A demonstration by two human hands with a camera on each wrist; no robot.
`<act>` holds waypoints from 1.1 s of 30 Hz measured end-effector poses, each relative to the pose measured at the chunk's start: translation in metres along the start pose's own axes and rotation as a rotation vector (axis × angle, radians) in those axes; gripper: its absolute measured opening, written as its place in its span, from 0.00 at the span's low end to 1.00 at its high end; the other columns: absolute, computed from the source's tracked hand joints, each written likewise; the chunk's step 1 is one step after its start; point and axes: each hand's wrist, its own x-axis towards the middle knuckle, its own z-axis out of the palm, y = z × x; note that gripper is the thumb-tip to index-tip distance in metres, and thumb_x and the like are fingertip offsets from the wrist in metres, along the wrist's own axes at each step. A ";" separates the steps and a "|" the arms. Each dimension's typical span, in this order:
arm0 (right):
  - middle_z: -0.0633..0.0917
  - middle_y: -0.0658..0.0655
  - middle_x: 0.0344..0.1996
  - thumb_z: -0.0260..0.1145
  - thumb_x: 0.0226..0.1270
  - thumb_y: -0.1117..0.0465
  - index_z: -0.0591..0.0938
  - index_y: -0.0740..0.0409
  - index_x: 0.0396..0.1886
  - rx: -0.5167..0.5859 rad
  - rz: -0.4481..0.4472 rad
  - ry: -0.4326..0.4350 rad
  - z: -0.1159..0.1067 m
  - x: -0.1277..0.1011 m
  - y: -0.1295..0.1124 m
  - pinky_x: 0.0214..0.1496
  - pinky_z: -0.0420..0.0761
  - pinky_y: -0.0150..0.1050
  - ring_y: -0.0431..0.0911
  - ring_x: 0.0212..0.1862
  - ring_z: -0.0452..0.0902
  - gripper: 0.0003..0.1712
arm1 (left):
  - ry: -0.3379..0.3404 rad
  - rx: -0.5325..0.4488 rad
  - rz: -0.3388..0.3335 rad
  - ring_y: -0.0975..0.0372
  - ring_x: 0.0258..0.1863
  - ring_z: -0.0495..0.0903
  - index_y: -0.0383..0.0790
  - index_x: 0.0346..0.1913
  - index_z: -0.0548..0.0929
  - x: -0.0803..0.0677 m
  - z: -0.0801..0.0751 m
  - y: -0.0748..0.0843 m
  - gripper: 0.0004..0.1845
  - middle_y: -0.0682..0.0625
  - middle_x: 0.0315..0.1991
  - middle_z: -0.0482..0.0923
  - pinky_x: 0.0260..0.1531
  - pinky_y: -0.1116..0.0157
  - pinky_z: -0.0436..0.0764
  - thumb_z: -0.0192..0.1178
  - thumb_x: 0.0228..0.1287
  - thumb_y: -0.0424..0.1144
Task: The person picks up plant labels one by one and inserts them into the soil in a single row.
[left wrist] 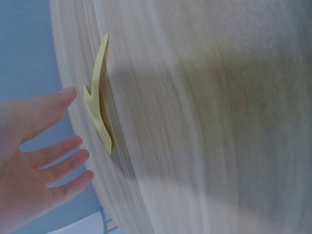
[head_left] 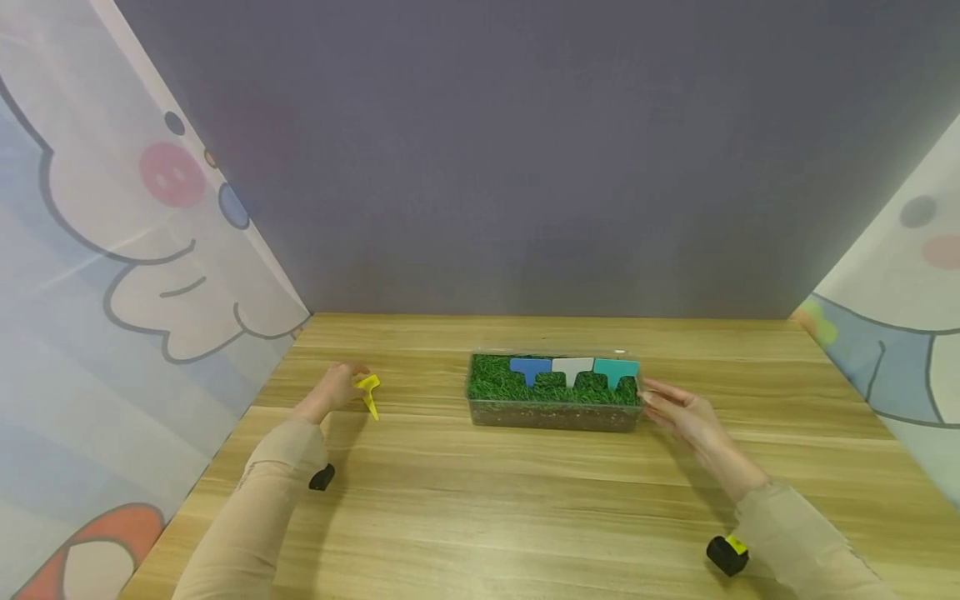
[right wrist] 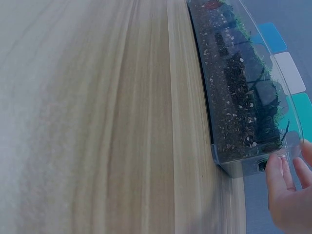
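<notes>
Left hand [head_left: 335, 389] open, yellow marker [head_left: 369, 392] just beside its fingertips [left wrist: 73, 92].

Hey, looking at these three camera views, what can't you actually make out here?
- Yellow plant label: head view, too small to tell whether the left hand touches it.
- Teal label: right wrist view, cut off by the edge.
- Right hand: right wrist view, mostly out of frame.
- Label stakes: hidden in the grass.
</notes>
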 end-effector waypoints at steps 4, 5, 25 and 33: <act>0.60 0.65 0.61 0.64 0.56 0.59 0.61 0.62 0.62 0.003 -0.009 -0.002 -0.001 0.002 0.002 0.50 0.71 0.29 0.32 0.42 0.76 0.36 | -0.006 0.012 -0.004 0.36 0.50 0.65 0.22 0.49 0.71 0.002 0.001 -0.002 0.24 0.27 0.49 0.69 0.50 0.45 0.66 0.63 0.49 0.30; 0.63 0.63 0.60 0.65 0.56 0.59 0.63 0.61 0.61 0.010 -0.009 0.005 -0.002 0.002 0.003 0.50 0.72 0.29 0.32 0.42 0.76 0.34 | -0.010 0.014 -0.008 0.36 0.50 0.65 0.22 0.50 0.71 0.002 0.001 -0.003 0.25 0.27 0.50 0.68 0.50 0.45 0.66 0.64 0.48 0.30; 0.69 0.58 0.58 0.68 0.51 0.55 0.67 0.54 0.60 0.007 0.003 -0.011 -0.011 0.010 0.012 0.50 0.71 0.30 0.33 0.44 0.76 0.35 | -0.082 -0.016 -0.053 0.38 0.48 0.68 0.21 0.49 0.71 0.014 0.007 -0.012 0.26 0.28 0.48 0.68 0.48 0.47 0.69 0.66 0.45 0.30; 0.58 0.65 0.63 0.64 0.56 0.58 0.64 0.57 0.62 -0.019 -0.005 0.003 -0.003 0.003 0.006 0.51 0.71 0.29 0.31 0.42 0.75 0.33 | -0.173 -0.064 -0.118 0.44 0.42 0.72 0.20 0.50 0.69 0.016 -0.001 -0.005 0.28 0.29 0.47 0.69 0.44 0.52 0.74 0.66 0.45 0.28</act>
